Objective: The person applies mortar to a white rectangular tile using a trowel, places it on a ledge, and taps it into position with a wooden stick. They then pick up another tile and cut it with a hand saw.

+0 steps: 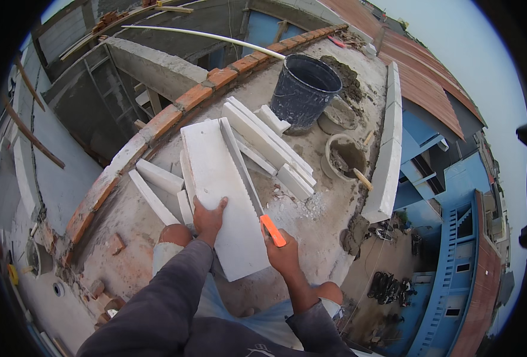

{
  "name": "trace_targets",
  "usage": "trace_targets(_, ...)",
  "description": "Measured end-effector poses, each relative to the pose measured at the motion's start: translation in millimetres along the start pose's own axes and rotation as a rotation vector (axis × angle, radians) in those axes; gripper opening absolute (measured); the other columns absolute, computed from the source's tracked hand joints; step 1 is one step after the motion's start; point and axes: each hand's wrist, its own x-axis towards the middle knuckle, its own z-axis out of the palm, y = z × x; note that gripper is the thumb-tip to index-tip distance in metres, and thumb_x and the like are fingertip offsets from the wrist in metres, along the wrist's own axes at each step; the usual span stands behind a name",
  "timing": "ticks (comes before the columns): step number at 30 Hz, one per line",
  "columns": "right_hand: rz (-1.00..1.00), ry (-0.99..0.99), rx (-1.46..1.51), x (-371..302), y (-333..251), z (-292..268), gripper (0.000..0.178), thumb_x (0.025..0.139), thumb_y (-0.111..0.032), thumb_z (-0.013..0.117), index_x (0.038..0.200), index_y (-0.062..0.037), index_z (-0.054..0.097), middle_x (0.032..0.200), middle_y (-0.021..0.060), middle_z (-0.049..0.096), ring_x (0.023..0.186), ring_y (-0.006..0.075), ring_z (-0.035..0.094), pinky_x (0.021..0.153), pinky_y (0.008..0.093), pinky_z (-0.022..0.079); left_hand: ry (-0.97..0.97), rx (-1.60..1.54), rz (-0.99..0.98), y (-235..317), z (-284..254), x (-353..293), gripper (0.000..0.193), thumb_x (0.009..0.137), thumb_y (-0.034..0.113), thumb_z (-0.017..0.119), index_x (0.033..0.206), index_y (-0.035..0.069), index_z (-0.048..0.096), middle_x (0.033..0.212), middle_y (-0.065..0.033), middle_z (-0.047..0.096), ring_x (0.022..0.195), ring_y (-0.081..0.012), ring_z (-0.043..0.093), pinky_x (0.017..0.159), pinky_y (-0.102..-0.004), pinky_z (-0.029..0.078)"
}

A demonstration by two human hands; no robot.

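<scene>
In front of my knees stands a long white lightweight concrete block [219, 184], its lower end between my legs. My left hand [209, 219] is pressed flat against the block's left side, thumb spread over its face. My right hand [283, 253] is closed round the orange handle of a hand saw [273, 231]. The saw's grey toothed blade runs up along the block's right edge, close against it; whether it has cut in, I cannot tell. More cut white block pieces [269, 140] lie just beyond, and narrow slabs [156, 193] rest to the left.
A black bucket [302, 95] stands ahead, beside mortar tubs [344, 156], one holding a wooden-handled tool. A curved brick course [186, 98] edges the slab on the left, above a deep opening. A low white block wall [388, 160] borders the drop on the right.
</scene>
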Motion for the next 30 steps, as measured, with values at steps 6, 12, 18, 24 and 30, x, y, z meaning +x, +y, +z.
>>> trace_targets(6,0.018,-0.02,-0.101,-111,11,-42,0.018,0.096,-0.015,0.073,0.089,-0.0006,0.063,0.077,0.0189,0.067,0.066,0.0292,0.066,0.065,0.0426,0.052,-0.002,-0.031,0.011,-4,4,4,0.117,0.076,0.065,0.087,0.162,0.007,0.032,0.144,-0.0239,0.062,0.133,-0.0418,0.06,0.11,-0.051,0.049)
trace_targets(12,0.055,0.018,-0.092,-68,15,-14,0.019,0.097,-0.015,0.073,0.089,-0.0005,0.063,0.077,0.0173,0.068,0.065,0.0274,0.066,0.065,0.0405,0.052,-0.002,-0.036,0.016,-9,7,5,0.117,0.076,0.064,0.088,0.161,0.007,0.033,0.145,-0.0235,0.061,0.134,-0.0412,0.06,0.11,-0.0508,0.049)
trace_targets(18,0.041,-0.011,-0.032,-38,40,3,0.018,0.097,-0.015,0.073,0.092,-0.0007,0.064,0.074,0.0171,0.067,0.066,0.0264,0.066,0.066,0.0409,0.053,-0.006,-0.048,0.015,-4,4,2,0.117,0.076,0.064,0.088,0.161,0.007,0.033,0.145,-0.0233,0.061,0.134,-0.0417,0.059,0.111,-0.0506,0.049)
trace_targets(24,-0.045,-0.027,-0.09,-140,22,-49,0.018,0.098,-0.012,0.072,0.114,-0.004,0.074,0.093,0.0149,0.074,0.084,0.0285,0.076,0.076,0.0397,0.057,-0.004,-0.035,-0.017,-5,6,6,0.117,0.075,0.062,0.089,0.161,0.005,0.033,0.147,-0.0238,0.059,0.136,-0.0405,0.058,0.113,-0.0493,0.047)
trace_targets(30,-0.123,0.101,0.044,14,18,16,0.022,0.098,-0.025,0.073,0.097,-0.0044,0.065,0.076,0.0165,0.069,0.073,0.0362,0.072,0.068,0.0445,0.055,0.009,-0.128,0.094,-9,7,7,0.118,0.075,0.061,0.09,0.162,0.006,0.032,0.147,-0.0251,0.059,0.136,-0.0424,0.057,0.113,-0.0494,0.047)
